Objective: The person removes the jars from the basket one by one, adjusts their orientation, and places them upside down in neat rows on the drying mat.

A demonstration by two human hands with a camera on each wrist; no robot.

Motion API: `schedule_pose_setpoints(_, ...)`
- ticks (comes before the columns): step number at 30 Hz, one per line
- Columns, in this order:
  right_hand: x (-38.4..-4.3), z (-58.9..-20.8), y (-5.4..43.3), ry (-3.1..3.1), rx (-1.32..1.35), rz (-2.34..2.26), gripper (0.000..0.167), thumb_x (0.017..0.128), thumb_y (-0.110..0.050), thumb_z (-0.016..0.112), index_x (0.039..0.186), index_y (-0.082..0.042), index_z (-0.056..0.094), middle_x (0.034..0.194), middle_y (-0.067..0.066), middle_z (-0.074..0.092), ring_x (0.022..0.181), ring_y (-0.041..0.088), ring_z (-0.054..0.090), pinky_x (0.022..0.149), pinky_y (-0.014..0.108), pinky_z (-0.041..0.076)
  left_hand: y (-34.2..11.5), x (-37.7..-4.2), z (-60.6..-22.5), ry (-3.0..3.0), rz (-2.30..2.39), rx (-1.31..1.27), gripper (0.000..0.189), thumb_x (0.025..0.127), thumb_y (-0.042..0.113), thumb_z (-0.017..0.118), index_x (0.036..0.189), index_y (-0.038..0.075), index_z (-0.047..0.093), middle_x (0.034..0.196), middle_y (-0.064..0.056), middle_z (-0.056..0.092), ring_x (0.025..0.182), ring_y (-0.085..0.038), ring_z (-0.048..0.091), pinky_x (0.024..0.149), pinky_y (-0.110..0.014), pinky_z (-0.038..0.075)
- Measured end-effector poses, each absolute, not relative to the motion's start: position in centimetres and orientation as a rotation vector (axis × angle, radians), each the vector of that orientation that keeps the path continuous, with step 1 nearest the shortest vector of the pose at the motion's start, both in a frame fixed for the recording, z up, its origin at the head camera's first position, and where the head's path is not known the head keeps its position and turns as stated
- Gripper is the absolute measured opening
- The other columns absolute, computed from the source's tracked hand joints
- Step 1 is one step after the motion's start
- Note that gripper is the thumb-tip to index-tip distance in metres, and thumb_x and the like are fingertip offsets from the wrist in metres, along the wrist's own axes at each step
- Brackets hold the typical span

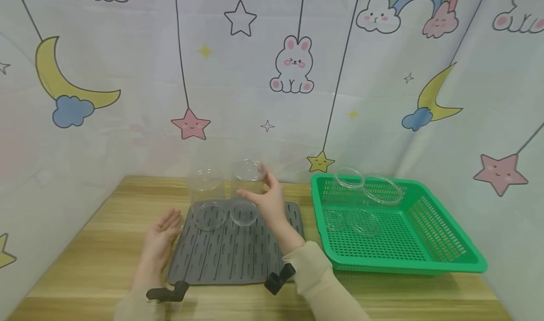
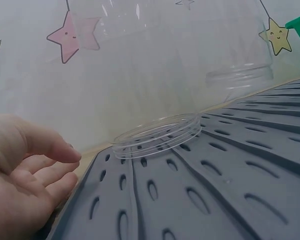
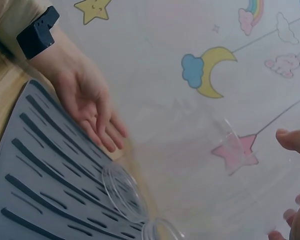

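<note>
Two clear jars stand mouth down over the grey ridged drying mat (image 1: 212, 264). My right hand (image 1: 269, 200) holds the right one, a clear jar (image 1: 243, 189), with thumb and fingers spread round its upper end. The left clear jar (image 1: 207, 196) rests on the mat, and its threaded rim (image 2: 157, 135) shows in the left wrist view. Left of that jar, just off the mat's edge, my left hand (image 1: 161, 236) is palm up with relaxed fingers and holds nothing. The right wrist view shows my left hand (image 3: 87, 95) beside the mat, and my right thumb (image 3: 295, 141).
A green perforated basket (image 1: 408, 265) sits to the right of the mat. Inside it, toward the left, are two more clear jars (image 1: 382, 189) with mouths up. Behind the wooden table (image 1: 85, 264) hangs a white cloth (image 1: 238, 85) with cartoon prints.
</note>
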State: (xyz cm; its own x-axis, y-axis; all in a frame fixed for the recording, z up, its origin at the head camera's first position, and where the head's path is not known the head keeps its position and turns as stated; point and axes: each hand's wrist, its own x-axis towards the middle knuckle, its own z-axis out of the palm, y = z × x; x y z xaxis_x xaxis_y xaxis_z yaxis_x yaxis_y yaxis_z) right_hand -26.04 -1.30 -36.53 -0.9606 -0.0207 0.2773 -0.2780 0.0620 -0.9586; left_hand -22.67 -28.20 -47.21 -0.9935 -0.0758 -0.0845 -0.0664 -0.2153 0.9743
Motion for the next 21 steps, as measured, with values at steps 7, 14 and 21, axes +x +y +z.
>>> schedule_pose_setpoints(7, -26.8, -37.7, -1.6, -2.193, 0.286, 1.972, 0.087, 0.074, -0.017, 0.086, 0.149, -0.016, 0.041, 0.149, 0.005, 0.046, 0.134, 0.026, 0.043, 0.107, 0.048, 0.043, -28.1, -22.9, -47.5, -2.026, -2.441, 0.176, 0.075, 0.093, -0.013, 0.038, 0.155, 0.001, 0.0, 0.164, -0.015, 0.008, 0.152, -0.029, 0.01, 0.124, -0.036, 0.015)
schedule_pose_setpoints(14, -27.4, -38.3, -1.8, -2.21, 0.304, 1.955, 0.088, 0.074, -0.017, 0.086, 0.149, -0.012, 0.04, 0.149, 0.008, 0.047, 0.133, 0.028, 0.044, 0.108, 0.048, 0.043, -27.8, -23.1, -47.4, -2.076, -2.415, 0.21, 0.076, 0.091, -0.015, 0.038, 0.155, 0.001, 0.001, 0.164, -0.017, 0.007, 0.152, -0.029, 0.011, 0.124, -0.036, 0.016)
schedule_pose_setpoints(21, -27.6, -38.6, -1.9, -2.238, 0.316, 1.944, 0.088, 0.075, -0.016, 0.085, 0.15, -0.009, 0.039, 0.15, 0.012, 0.045, 0.134, 0.03, 0.043, 0.109, 0.05, 0.043, -27.6, -23.1, -47.5, -2.088, -2.409, 0.22, 0.076, 0.089, -0.017, 0.037, 0.155, -0.001, 0.002, 0.163, -0.02, 0.008, 0.151, -0.031, 0.012, 0.124, -0.036, 0.018)
